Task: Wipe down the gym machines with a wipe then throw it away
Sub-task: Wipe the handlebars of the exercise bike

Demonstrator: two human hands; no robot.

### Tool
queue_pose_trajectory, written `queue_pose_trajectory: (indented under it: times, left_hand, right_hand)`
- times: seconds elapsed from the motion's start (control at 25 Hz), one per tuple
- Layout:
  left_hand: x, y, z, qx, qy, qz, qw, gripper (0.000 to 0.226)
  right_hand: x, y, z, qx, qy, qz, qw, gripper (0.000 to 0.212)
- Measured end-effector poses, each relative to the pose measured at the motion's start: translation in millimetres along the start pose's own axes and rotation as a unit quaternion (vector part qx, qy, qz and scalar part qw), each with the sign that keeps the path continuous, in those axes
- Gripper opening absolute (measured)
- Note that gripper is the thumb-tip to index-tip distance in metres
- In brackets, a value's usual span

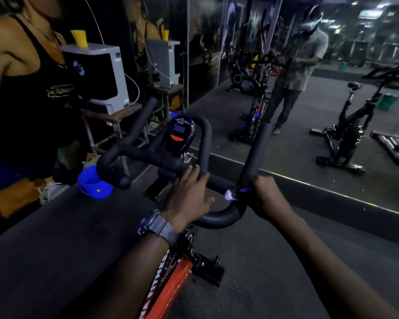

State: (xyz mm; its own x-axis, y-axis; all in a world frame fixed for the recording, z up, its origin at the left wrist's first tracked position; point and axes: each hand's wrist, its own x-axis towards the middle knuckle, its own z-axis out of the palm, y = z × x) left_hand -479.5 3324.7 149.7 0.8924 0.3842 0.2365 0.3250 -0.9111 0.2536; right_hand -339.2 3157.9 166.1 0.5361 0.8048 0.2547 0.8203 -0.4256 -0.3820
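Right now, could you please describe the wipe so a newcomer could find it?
Start at the exercise bike's black handlebar. Follow it to its right bend, where the right hand grips the bar. The wipe is the small whitish wad pressed there, the only pale thing on the bar.

Left hand (189,194): palm down, fingers extended and lying flat on the black padded handlebar (207,139), thumb splayed to the right. Wrist bears a dark digital watch (158,223). Right hand (264,194): fingers curled round the same handlebar, pressing a crumpled white wipe (230,195) against it. Both forearms extend forward.
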Motion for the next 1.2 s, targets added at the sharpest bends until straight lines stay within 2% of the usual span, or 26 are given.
queue_pose_trajectory:
  times: [0.04, 0.12, 0.24, 0.32, 0.48, 0.56, 0.64, 0.72, 0.8, 0.92, 1.0, 1.08, 1.2]
  left_hand:
    - [-1.7, 4.3, 2.1, 0.003, -0.004, 0.005, 1.000, 0.068]
    - [-4.5, 15.3, 6.4, -0.002, -0.005, 0.043, 0.999, 0.063]
    - [-13.1, 23.0, 15.2, -0.011, 0.004, 0.077, 0.997, 0.056]
    - [-16.1, 21.2, 16.7, -0.011, 0.008, 0.077, 0.997, 0.055]
    - [-13.8, 20.5, 18.2, -0.010, 0.012, 0.086, 0.996, 0.053]
    - [-15.6, 22.4, 18.8, -0.003, 0.005, 0.083, 0.996, 0.054]
    - [-15.2, 24.2, 16.5, 0.004, 0.005, 0.081, 0.997, 0.054]
    - [-14.5, 23.0, 16.2, 0.006, 0.007, 0.081, 0.997, 0.053]
    - [-16.0, 22.3, 15.7, 0.002, 0.001, 0.077, 0.997, 0.054]
    - [-17.0, 19.5, 9.3, -0.014, -0.008, 0.079, 0.997, 0.056]
    - [-7.6, 7.8, 0.2, -0.007, -0.002, 0.082, 0.997, 0.055]
    - [2.2, -17.3, -12.0, -0.002, 0.010, 0.064, 0.998, 0.047]
    - [13.6, -61.0, -27.0, -0.027, 0.035, 0.040, 0.998, 0.032]
  right_hand:
    - [-3.2, 3.3, -5.5, 0.018, -0.010, 0.029, 0.999, 0.014]
    - [-5.0, -2.4, -6.4, 0.045, 0.018, 0.040, 0.998, 0.011]
    - [-40.7, -12.9, 8.5, 0.027, 0.120, 0.000, 0.992, 0.010]
    - [-59.1, -13.5, 6.2, 0.039, 0.113, 0.002, 0.993, 0.016]
    - [-30.1, -6.2, 1.4, 0.065, 0.135, 0.072, 0.986, 0.020]
    - [-46.5, -18.0, 20.2, 0.042, 0.150, 0.048, 0.987, 0.016]
    - [-61.5, -21.5, 28.0, 0.025, 0.143, -0.001, 0.989, 0.022]
    - [-41.4, -9.7, 17.4, 0.027, 0.146, 0.053, 0.987, 0.028]
    - [-29.7, -3.9, 12.3, 0.040, 0.159, 0.086, 0.983, 0.017]
    - [-47.2, -19.7, 22.6, 0.014, 0.154, 0.008, 0.988, 0.005]
    - [-39.2, -16.2, 14.9, 0.028, 0.142, 0.011, 0.989, 0.007]
    - [-8.2, -17.0, 9.4, 0.034, 0.109, 0.047, 0.992, 0.017]
    - [28.9, -42.6, 27.2, -0.004, 0.048, 0.006, 0.999, 0.017]
